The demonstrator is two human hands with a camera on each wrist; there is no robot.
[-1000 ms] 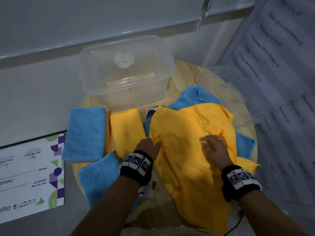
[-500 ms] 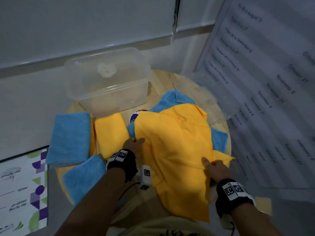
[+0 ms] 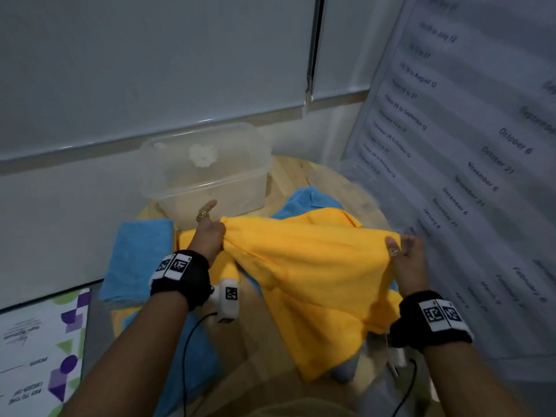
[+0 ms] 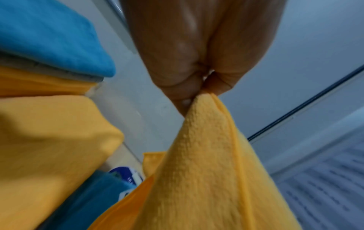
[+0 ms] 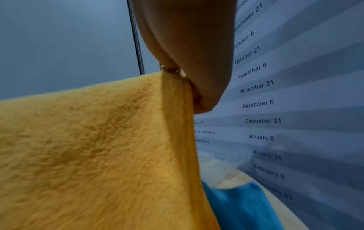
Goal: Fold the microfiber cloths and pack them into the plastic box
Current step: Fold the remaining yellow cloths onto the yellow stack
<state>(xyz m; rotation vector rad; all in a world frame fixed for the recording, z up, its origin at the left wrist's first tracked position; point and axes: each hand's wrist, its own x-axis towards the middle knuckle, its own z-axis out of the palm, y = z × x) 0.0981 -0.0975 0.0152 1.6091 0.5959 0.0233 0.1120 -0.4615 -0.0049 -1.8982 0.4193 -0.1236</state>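
A large yellow cloth (image 3: 313,266) is stretched in the air between my hands, above the round wooden table (image 3: 288,173). My left hand (image 3: 210,233) pinches its left corner just in front of the clear plastic box (image 3: 207,176); the pinch on the yellow cloth (image 4: 212,163) shows in the left wrist view under my left hand (image 4: 197,87). My right hand (image 3: 403,251) grips the right corner, and the right wrist view shows the yellow cloth (image 5: 98,147) hanging from my right hand (image 5: 197,87). The box holds only a small white thing.
Folded blue cloths (image 3: 138,260) and a folded yellow cloth (image 4: 49,147) lie left of the box. A loose blue cloth (image 3: 307,200) lies under the held one. A printed date chart (image 3: 469,164) stands close on the right; a wall runs behind.
The yellow cloth lay flat under both hands; now each hand has taken a corner and lifted it off the table, pulling it taut. The head view has tilted up.
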